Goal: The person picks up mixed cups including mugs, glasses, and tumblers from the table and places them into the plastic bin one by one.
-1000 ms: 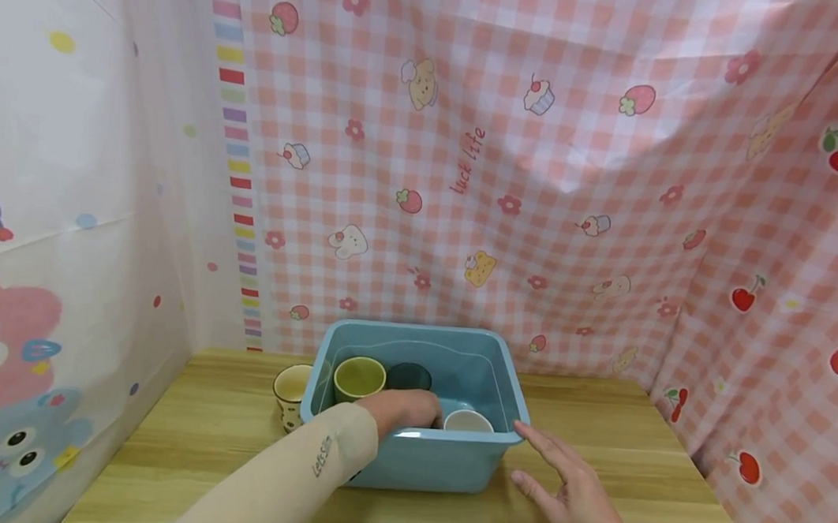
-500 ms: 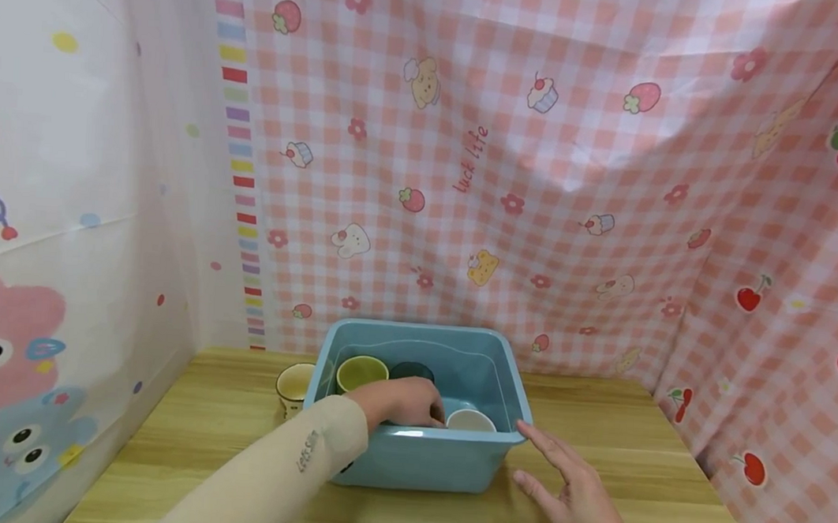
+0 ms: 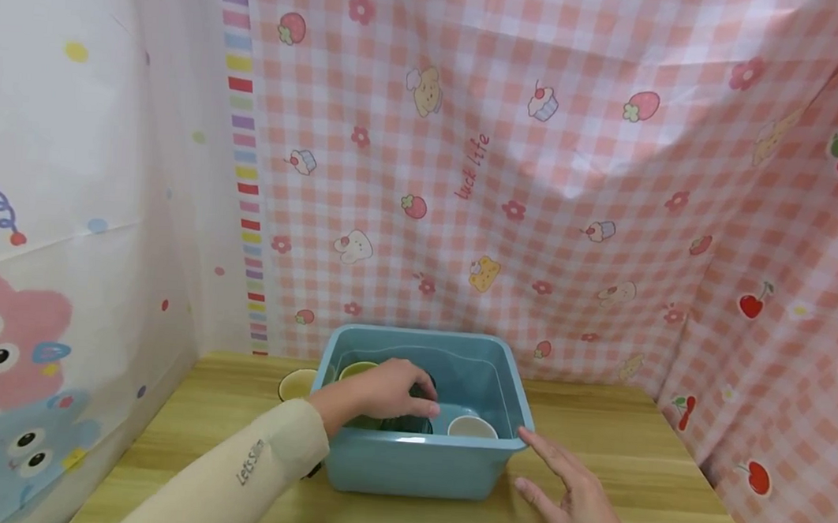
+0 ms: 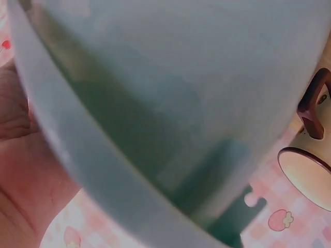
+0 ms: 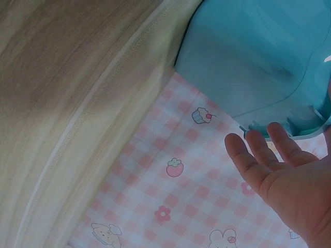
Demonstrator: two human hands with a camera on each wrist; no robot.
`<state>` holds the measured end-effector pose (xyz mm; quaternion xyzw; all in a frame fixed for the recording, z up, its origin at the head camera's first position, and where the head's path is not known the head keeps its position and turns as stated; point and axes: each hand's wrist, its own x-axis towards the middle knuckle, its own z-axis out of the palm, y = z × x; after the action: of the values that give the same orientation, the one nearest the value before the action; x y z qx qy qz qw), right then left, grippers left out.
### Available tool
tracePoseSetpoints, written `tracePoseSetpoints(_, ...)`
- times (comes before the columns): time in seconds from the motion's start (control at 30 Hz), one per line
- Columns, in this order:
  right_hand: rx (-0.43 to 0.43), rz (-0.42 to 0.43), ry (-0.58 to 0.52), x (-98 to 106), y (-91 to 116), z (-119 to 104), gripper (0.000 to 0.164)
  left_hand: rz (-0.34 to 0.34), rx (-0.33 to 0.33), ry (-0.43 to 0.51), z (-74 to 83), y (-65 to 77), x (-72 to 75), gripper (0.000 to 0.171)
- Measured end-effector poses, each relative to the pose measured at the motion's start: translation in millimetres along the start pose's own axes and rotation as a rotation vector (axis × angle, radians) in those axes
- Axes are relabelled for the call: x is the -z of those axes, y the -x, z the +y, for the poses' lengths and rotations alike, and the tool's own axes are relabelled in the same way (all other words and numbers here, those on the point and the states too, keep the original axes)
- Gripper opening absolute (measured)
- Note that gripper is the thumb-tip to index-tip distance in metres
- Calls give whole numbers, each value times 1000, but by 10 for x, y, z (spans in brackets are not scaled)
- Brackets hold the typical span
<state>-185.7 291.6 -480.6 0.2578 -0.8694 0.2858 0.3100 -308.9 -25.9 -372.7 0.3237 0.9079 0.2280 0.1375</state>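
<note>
A blue plastic basin (image 3: 415, 467) stands on the table with cups inside. My left hand (image 3: 387, 390) is over its left half, fingers loosely bent and thumb apart, with no cup seen lifted in it. Just under that hand is a dark glass cup (image 3: 410, 425). Another dark cup shows partly behind the fingers, and a green cup (image 3: 356, 370) is half hidden by the hand. A white cup (image 3: 473, 428) sits at the basin's front right. My right hand (image 3: 578, 491) has its fingers extended, fingertips touching the basin's right front corner.
Outside the basin on the left stands a cream mug (image 3: 297, 385), its brown handle visible in the left wrist view. A wooden table (image 3: 609, 429) lies beneath. Pink checked cloth (image 3: 463, 240) hangs close behind the basin, and a white printed cloth (image 3: 144, 223) at the left.
My left hand has risen from the basin's front middle and moved left, its fingers loosened. A dark cup now shows beneath it. The right hand has stayed at the corner.
</note>
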Motion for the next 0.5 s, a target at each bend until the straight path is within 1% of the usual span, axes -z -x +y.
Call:
tracePoseSetpoints(0.13,30,-17,-11,-7,16,24,74,86,-28,64,-56,119,48,29)
tracePoseSetpoints(0.27,29,-20,-5,-23,35,49,74,160,-37,132,-92,283,99,29)
tracePoseSetpoints(0.4,-7,-26,-2,-30,48,64,75,217,-32,181,-118,443,152,28)
tracePoseSetpoints(0.5,-34,-36,-2,-27,48,69,75,249,-36,210,-137,527,177,29)
